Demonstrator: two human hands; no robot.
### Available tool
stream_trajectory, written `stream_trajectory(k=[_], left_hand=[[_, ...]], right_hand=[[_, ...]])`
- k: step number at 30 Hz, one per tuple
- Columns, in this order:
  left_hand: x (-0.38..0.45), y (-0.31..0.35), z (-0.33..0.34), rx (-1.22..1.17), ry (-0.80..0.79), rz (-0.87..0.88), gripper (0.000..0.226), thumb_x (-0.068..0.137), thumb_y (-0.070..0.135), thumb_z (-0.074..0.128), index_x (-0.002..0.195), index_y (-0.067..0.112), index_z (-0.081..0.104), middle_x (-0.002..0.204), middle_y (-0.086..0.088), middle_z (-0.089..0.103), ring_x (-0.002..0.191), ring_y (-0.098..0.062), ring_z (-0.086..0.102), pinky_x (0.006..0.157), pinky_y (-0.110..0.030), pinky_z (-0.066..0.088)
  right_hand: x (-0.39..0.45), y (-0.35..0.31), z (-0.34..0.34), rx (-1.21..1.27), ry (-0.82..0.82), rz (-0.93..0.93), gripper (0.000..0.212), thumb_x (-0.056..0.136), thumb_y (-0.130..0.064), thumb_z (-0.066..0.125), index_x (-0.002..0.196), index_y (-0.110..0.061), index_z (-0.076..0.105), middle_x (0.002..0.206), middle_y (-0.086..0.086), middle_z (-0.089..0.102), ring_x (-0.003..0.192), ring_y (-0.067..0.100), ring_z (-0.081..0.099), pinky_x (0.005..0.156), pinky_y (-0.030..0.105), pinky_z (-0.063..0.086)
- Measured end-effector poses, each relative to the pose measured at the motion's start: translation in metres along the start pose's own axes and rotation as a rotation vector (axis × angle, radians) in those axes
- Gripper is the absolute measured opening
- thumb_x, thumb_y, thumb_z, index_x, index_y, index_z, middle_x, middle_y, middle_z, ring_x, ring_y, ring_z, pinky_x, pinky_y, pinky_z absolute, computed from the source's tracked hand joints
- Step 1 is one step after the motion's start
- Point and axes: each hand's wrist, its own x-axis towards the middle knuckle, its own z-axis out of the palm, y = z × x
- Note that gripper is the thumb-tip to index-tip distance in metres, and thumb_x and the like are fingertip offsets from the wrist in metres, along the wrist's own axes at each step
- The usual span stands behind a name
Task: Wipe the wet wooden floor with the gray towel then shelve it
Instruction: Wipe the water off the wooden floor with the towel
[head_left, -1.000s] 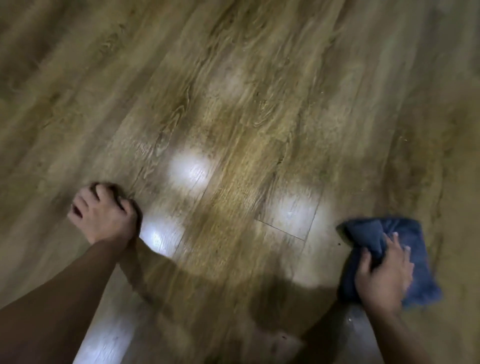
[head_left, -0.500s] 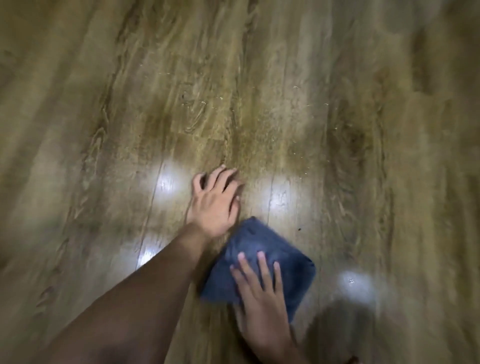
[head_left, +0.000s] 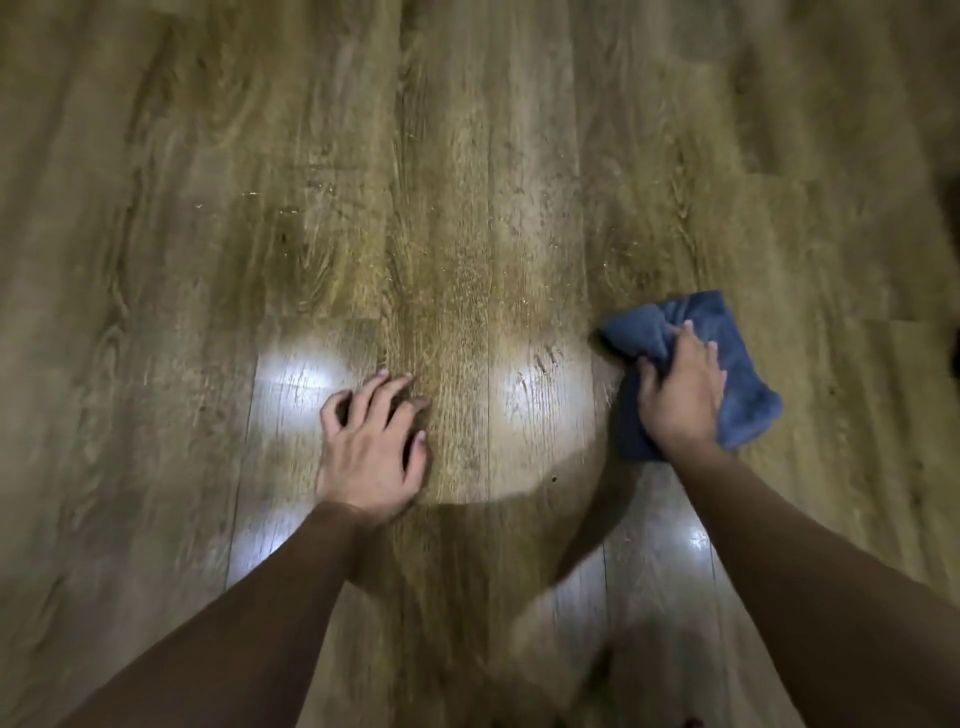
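Observation:
A bunched blue-gray towel (head_left: 737, 358) lies on the wooden floor (head_left: 467, 218) at the right. My right hand (head_left: 680, 389) presses down on it, fingers curled into the cloth. My left hand (head_left: 371, 447) rests on the bare floor left of centre, fingers spread and bent, holding nothing. Small shiny droplets and streaks glint on the planks ahead of both hands. Bright light reflections sit on the floor beside my left hand and between the two hands.
Wood-grain planks fill the whole view. My shadow darkens the floor between my forearms at the bottom. A dark shape touches the right edge (head_left: 953, 332). No shelf is in view.
My right hand has swept the towel from beside my left hand out to the right. My left hand stays planted on the floor. The view has shifted.

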Motion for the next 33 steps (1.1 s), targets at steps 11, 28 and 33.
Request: stream_trajectory(k=[11, 28, 33], left_hand=[[0.002, 0.002, 0.0, 0.012, 0.027, -0.009, 0.039, 0.085, 0.035, 0.05, 0.12, 0.025, 0.06, 0.145, 0.001, 0.049, 0.142, -0.025, 0.039, 0.107, -0.053, 0.026], [0.001, 0.008, -0.012, -0.011, -0.036, -0.027, 0.039, 0.088, 0.034, 0.046, 0.121, 0.023, 0.063, 0.144, -0.001, 0.052, 0.142, -0.025, 0.038, 0.11, -0.051, 0.022], [0.001, 0.01, -0.014, -0.009, -0.05, -0.035, 0.04, 0.087, 0.033, 0.048, 0.122, 0.022, 0.063, 0.143, -0.001, 0.052, 0.142, -0.025, 0.039, 0.11, -0.052, 0.023]], right_hand=[[-0.211, -0.056, 0.041, -0.261, -0.337, -0.6, 0.058, 0.086, -0.034, 0.046, 0.143, -0.028, 0.049, 0.156, -0.006, 0.04, 0.144, 0.029, 0.037, 0.117, 0.053, 0.018], [0.072, -0.069, 0.007, -0.029, -0.016, -0.021, 0.049, 0.098, -0.029, 0.049, 0.144, -0.014, 0.041, 0.153, 0.01, 0.04, 0.146, 0.037, 0.026, 0.12, 0.056, 0.014], [-0.025, -0.083, 0.016, -0.068, -0.078, -0.312, 0.05, 0.094, -0.022, 0.053, 0.143, -0.022, 0.044, 0.157, 0.002, 0.038, 0.149, 0.031, 0.024, 0.123, 0.054, 0.01]])
